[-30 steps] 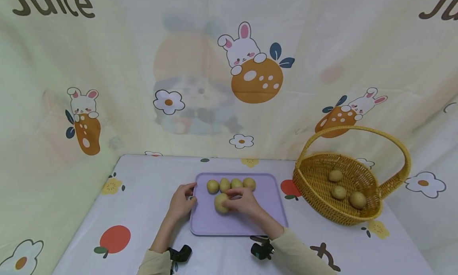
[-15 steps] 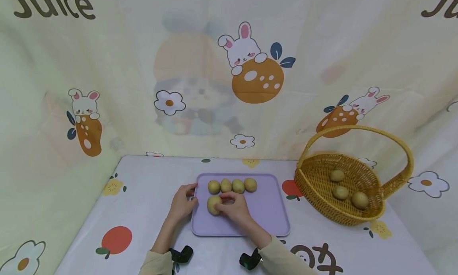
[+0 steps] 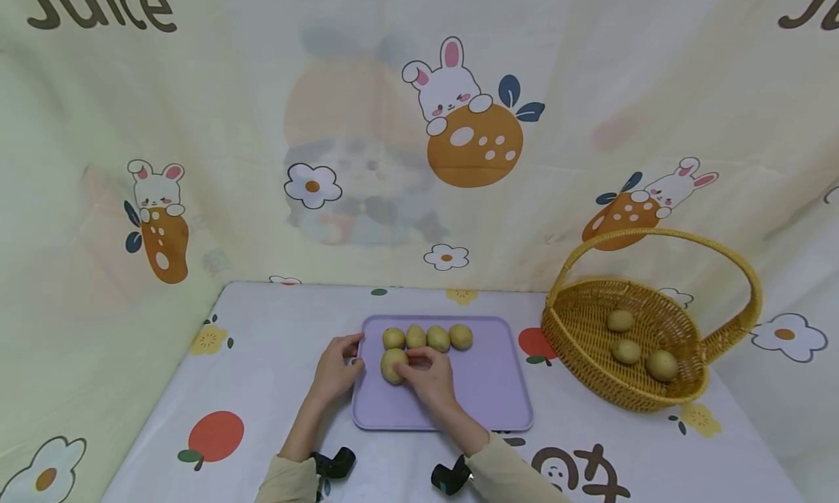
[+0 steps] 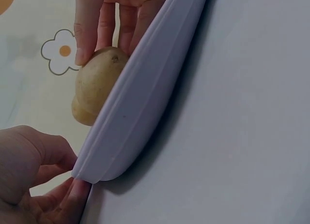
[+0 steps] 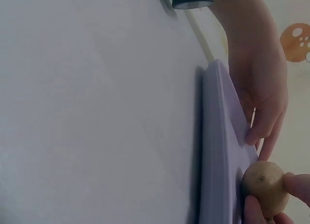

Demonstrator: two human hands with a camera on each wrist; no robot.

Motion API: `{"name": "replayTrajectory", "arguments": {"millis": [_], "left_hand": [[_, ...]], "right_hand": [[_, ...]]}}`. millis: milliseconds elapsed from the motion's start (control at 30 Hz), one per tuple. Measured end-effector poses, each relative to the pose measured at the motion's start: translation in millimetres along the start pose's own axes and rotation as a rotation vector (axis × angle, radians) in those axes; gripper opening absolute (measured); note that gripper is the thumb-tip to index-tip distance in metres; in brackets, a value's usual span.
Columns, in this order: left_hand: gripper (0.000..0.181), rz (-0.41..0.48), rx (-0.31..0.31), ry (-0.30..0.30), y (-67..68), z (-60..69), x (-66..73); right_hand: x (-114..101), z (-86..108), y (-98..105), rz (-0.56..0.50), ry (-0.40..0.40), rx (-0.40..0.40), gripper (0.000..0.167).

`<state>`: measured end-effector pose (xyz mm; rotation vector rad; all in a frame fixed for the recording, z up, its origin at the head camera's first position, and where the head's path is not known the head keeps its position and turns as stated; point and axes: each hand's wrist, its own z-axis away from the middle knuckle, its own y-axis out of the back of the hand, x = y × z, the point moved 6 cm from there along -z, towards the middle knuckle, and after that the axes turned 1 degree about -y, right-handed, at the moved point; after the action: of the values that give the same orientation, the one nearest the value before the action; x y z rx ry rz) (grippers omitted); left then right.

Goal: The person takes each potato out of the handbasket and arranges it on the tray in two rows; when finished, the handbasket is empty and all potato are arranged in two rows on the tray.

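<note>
A potato [image 3: 392,366] sits between the thumb and fingertips of my right hand [image 3: 429,383], at the left part of the lilac tray [image 3: 485,394]. In the head view it lies just in front of the leftmost potato [image 3: 393,338] of a back row of several. My left hand [image 3: 336,372] holds the tray's left edge, thumb and fingers at the rim. The left wrist view looks from low down: the pinched potato [image 4: 99,76] shows above the tray wall [image 4: 135,103], which hides its lower side. The right wrist view has the potato [image 5: 266,185] at the lower right.
Right of the tray stands a wicker basket [image 3: 583,368] with a tall handle, holding 3 potatoes [image 3: 625,351]. A printed cloth [image 3: 275,357] covers the table, and a patterned sheet [image 3: 249,124] hangs behind. Dark wrist cameras [image 3: 451,477] are strapped near both sleeves.
My right hand has carried the potato leftward across the tray, then slightly back towards the row's left end. My left hand stays at the tray's edge.
</note>
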<state>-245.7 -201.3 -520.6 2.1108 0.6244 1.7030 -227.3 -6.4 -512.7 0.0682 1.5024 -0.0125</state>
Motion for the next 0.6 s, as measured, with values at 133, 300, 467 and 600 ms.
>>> {"name": "replayTrajectory", "arguments": {"millis": [133, 300, 467, 600], "left_hand": [[0.052, 0.002, -0.002, 0.000, -0.4, -0.2, -0.1], [0.052, -0.006, 0.003, 0.006, -1.1, -0.1, -0.2], [0.052, -0.012, 0.005, -0.011, -1.4, -0.2, -0.9], [0.052, -0.011, -0.001, -0.016, -2.6, -0.2, -2.1]], "right_hand": [[-1, -0.4, 2, 0.013, 0.011, 0.005, 0.029], [-8, 2.3, 9, 0.027, 0.023, -0.016, 0.031], [-13, 4.4, 15, 0.032, -0.019, -0.045, 0.034], [-13, 3.3, 20, 0.059, -0.066, -0.065, 0.035]]}}
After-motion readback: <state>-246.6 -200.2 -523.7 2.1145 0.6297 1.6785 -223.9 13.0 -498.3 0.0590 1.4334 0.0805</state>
